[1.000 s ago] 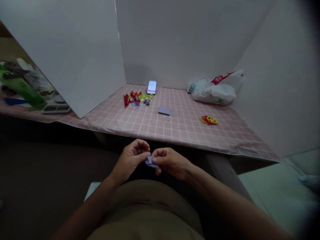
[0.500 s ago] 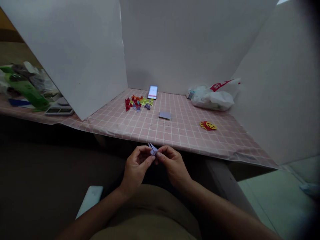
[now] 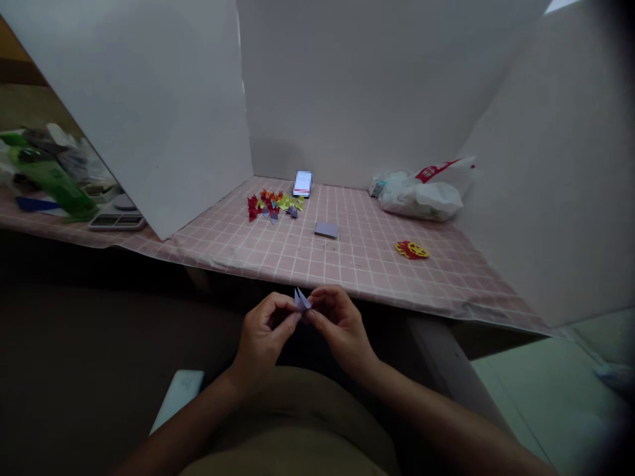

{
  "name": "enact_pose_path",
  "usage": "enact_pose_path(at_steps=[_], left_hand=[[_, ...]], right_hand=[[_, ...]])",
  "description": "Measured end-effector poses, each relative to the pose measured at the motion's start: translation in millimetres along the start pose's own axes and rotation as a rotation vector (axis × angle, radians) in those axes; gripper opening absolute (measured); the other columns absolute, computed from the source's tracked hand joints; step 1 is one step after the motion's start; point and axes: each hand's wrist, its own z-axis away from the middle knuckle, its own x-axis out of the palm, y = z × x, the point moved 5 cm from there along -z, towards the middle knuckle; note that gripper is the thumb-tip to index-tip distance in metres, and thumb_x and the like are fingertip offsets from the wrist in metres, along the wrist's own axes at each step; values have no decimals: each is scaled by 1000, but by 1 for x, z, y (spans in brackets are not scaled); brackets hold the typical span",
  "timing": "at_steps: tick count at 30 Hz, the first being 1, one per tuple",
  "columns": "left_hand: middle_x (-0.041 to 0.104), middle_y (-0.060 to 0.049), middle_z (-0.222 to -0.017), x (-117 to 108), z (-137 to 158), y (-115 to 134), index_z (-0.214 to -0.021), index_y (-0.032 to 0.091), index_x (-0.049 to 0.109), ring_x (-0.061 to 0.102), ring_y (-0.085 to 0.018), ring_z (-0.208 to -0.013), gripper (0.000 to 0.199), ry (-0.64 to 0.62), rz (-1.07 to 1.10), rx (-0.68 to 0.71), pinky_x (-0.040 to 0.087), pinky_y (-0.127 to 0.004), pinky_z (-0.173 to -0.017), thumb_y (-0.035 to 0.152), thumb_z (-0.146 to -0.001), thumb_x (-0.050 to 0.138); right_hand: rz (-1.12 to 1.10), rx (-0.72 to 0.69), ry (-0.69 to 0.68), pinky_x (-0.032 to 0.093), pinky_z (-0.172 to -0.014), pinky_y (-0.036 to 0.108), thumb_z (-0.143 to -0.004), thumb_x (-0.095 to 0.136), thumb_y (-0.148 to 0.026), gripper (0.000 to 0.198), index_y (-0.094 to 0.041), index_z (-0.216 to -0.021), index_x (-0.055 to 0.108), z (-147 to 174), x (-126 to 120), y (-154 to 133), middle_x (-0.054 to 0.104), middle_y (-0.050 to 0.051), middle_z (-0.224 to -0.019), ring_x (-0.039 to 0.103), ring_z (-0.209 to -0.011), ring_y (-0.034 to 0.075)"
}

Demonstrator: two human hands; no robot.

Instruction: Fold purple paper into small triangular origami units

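A small piece of folded lilac paper [image 3: 301, 301] is pinched between my two hands, just in front of the table's near edge. Two of its narrow points stick upward. My left hand [image 3: 265, 334] grips its left side with thumb and forefinger. On the other side, my right hand [image 3: 344, 328] pinches it in the same way. The paper's lower part is hidden by my fingertips. Beyond my hands, a stack of square lilac paper [image 3: 326, 230] lies on the table. Farther back is a pile of small folded paper figures [image 3: 272, 203] in red, orange, yellow and lilac.
A phone [image 3: 302, 184] with a lit screen stands behind the pile. To the right are a white plastic bag [image 3: 421, 198] and a red and yellow item [image 3: 411, 250]. White panels enclose the pink checked table [image 3: 362, 264]. Left of them lie a scale [image 3: 116, 219] and a green bottle [image 3: 54, 182].
The folded paper has turned so its points stand more upright. My right fingers have shifted up along it, and my left hand has moved slightly left.
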Motion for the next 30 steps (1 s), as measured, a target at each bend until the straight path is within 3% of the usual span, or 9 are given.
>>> enact_pose_path(at_steps=[4,15,23,27,30], left_hand=[[66,-2,-84,-1,0,0,-87,19,68,61,-15,-77,5,-9,31,-25,49,-26,-71,18,-82,67],[66,-1,-78,1,-1,5,-75,19,68,60,-15,-76,5,7,186,-81,47,-26,-71,18,-79,67],[65,0,-78,7,2,-5,-92,18,63,61,-15,-71,15,9,283,-266,49,-26,-69,32,-85,65],[62,1,-71,8,1,-9,-80,16,65,57,-13,-67,16,-28,191,-302,46,-25,-67,31,-85,66],[62,1,-70,3,-1,-9,-79,16,66,56,-13,-68,15,-4,145,-291,45,-24,-67,29,-85,65]], right_hand=[[127,-54,-64,48,-68,26,-87,67,-19,5,-23,-89,65,1,0,-4,62,-1,-81,58,-73,13],[163,-156,-103,46,-70,29,-89,62,-13,14,-22,-78,66,-1,2,-15,62,1,-81,58,-75,15],[271,-206,-58,48,-71,31,-88,60,-11,16,-23,-79,66,0,0,-15,62,2,-83,60,-78,17],[330,-256,-107,48,-72,30,-88,57,-8,18,-21,-79,65,0,3,-18,62,3,-86,61,-81,17],[289,-187,-135,48,-71,30,-90,58,-15,9,-21,-89,64,-1,4,-16,62,3,-87,60,-78,16]])
